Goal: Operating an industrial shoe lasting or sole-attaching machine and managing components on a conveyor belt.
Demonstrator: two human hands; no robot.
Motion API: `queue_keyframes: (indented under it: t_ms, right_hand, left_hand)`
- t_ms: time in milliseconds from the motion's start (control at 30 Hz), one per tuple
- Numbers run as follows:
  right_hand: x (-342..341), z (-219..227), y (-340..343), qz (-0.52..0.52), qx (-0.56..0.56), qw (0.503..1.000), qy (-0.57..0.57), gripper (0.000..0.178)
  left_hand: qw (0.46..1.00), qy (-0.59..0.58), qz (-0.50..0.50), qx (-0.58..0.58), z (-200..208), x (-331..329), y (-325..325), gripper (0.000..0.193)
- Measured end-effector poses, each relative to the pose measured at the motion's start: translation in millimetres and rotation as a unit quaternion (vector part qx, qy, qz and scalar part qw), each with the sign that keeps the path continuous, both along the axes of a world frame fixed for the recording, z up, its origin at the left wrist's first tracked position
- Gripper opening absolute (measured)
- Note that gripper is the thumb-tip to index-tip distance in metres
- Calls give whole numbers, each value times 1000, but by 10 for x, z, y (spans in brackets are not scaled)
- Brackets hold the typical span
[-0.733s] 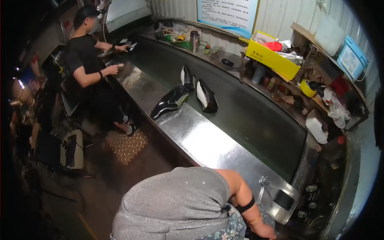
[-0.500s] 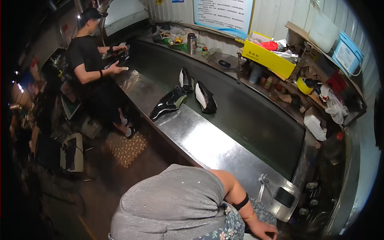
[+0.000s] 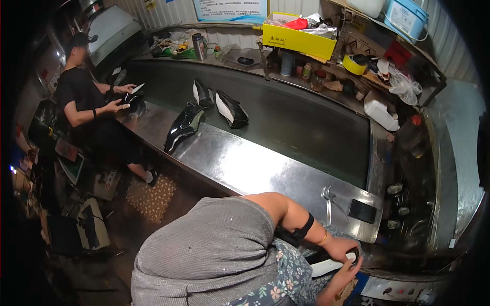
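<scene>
A shoe with a long white underside (image 3: pixel 325 268) and a dark end lies across my lap, over a floral apron (image 3: pixel 293 275). My left hand (image 3: pixel 341 248) is closed round its dark end, with the arm reaching in past a black band and a gold bracelet. My right hand (image 3: pixel 346 279) comes up from below, its fingers pressed to the same end and almost touching the left ones. Much of the shoe is hidden by my hands and apron. To my left is a metal ledge (image 3: pixel 245 171), bearing white-handled tools (image 3: pixel 327 205) and a black phone (image 3: pixel 362 210).
Glossy black shoes (image 3: pixel 184 126) stand on the ledge and the dark belt (image 3: pixel 286 132). A co-worker (image 3: pixel 81 97) at the far left handles a black shoe and a white piece. A yellow box (image 3: pixel 298 41) and a white jug (image 3: pixel 380 111) sit along the wall. A control panel (image 3: pixel 403 291) is at lower right.
My view has swung to the right. My right hand has come into sight, and both hands now meet at the shoe. The co-worker's hands have drawn together around the black shoe.
</scene>
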State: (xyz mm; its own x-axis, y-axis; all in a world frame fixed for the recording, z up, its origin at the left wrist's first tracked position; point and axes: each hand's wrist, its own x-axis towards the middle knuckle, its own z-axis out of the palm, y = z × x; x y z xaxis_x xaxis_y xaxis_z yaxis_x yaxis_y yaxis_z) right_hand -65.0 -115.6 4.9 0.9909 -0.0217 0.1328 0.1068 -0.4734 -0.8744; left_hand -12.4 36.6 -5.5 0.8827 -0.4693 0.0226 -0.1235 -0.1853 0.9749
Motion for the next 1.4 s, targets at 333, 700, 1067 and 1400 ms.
queue_keyframes:
  t_ms: [333,700,1067,1400]
  right_hand:
    - [-307,-361,-123,-60,52,995,56,45]
    - [-149,-90,161,-87,-175,977,-87,42]
    - [-359,-296,-8,-61,-201,976,49,34]
    - [-361,-550,-291,-93,-222,970,30,37]
  left_hand:
    - [999,-33,-18,19,-240,402,-154,64]
    - [999,-30,-12,31,-145,212,52,55]
    - [995,-37,-16,92,-71,102,-10,56]
    - [987,-63,-4,151,-6,50,-128,53]
